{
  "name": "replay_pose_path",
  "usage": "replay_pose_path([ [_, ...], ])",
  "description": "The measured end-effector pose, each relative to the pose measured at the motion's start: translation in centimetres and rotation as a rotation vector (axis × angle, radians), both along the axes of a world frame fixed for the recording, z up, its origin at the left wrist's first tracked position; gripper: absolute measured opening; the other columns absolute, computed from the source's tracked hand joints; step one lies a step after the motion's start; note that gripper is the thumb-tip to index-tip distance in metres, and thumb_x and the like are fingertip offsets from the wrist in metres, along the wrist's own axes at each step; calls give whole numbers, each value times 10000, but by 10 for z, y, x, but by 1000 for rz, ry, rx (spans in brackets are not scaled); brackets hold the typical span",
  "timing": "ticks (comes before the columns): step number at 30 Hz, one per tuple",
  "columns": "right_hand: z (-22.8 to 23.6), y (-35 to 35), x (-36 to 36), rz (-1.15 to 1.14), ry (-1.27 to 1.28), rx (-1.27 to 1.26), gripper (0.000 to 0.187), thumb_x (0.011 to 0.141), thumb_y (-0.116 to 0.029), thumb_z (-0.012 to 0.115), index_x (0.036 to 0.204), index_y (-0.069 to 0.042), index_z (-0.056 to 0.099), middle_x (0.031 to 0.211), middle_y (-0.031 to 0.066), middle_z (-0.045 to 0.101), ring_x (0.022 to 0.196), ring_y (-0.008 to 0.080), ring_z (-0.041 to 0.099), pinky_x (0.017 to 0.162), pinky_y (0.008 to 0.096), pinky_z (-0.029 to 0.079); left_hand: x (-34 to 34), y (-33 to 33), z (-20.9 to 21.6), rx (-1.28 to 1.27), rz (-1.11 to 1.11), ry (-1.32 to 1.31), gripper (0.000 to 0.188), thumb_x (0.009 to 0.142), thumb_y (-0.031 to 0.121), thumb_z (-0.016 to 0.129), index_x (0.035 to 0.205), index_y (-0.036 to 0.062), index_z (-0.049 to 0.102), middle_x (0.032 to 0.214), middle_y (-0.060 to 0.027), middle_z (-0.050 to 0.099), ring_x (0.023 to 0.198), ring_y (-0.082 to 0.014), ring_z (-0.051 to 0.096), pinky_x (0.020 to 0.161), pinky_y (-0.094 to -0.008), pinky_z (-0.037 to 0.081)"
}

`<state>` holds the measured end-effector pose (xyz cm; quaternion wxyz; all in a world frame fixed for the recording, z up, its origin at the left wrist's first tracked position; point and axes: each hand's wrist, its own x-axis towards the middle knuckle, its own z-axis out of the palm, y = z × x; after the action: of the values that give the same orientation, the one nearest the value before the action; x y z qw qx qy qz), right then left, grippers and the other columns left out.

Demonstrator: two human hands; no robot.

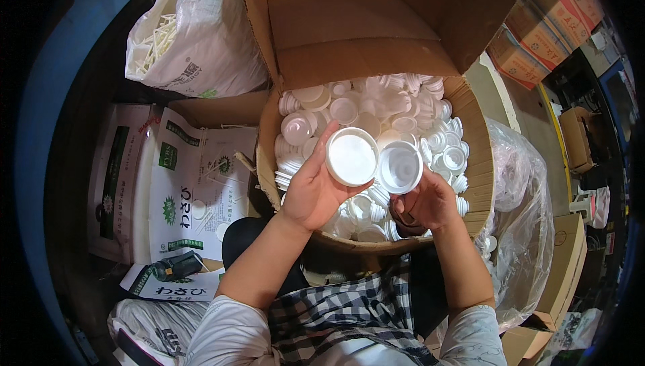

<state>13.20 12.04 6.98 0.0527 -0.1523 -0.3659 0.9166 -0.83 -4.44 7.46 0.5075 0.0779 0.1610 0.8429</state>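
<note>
My left hand (314, 188) is closed round a round white plastic lid (352, 157), its flat face and raised rim turned up toward me. Close beside it, my right hand (430, 201) grips a white plastic cap (400, 167) with a stepped, ringed inside. The two pieces nearly meet at their edges; whether they touch I cannot tell. Both hands are over a large cardboard box (478, 157) full of white plastic caps and lids (366, 107). Under the right hand's fingers is something dark brown that I cannot make out.
An open cardboard box (356, 20) lies behind the caps. A white sack (215, 43) of thin pale plastic sticks stands back left. Printed cardboard (181, 191) with a dark green tool (179, 266) is at left. A clear plastic bag (524, 198) hangs at right; stacked cartons (537, 36) stand beyond.
</note>
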Motion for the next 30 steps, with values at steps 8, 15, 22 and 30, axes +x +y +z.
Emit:
replay_pose_path([
  [8,4,-5,-2,17,4,164,671,758,-117,649,1331,-53,306,1091,85,521,784,152,572,581,253,494,7,7,-29,-364,166,102,306,871,44,508,1143,111,386,1062,-92,515,936,-170,564,766,-333,510],
  [15,3,-10,-2,-84,22,422,662,756,-70,649,1321,-28,307,1108,99,500,830,138,551,647,258,501,6,7,-37,-531,181,203,257,917,186,474,1141,81,405,956,-49,576,726,-135,585,530,-274,486],
  [22,7,-20,0,-243,-33,955,682,685,-5,720,1273,-6,376,1131,93,453,985,162,512,826,274,449,15,10,-27,-247,-1,46,352,949,314,356,1199,69,386,1166,-119,509,1032,-237,547,785,-426,501],
  [30,12,-31,1,-382,43,1499,687,616,-69,792,1217,3,469,1095,142,441,938,195,535,732,266,486,30,15,-24,-182,-59,95,408,978,293,258,1299,56,342,1240,-93,473,1108,-211,500,902,-386,438],
])
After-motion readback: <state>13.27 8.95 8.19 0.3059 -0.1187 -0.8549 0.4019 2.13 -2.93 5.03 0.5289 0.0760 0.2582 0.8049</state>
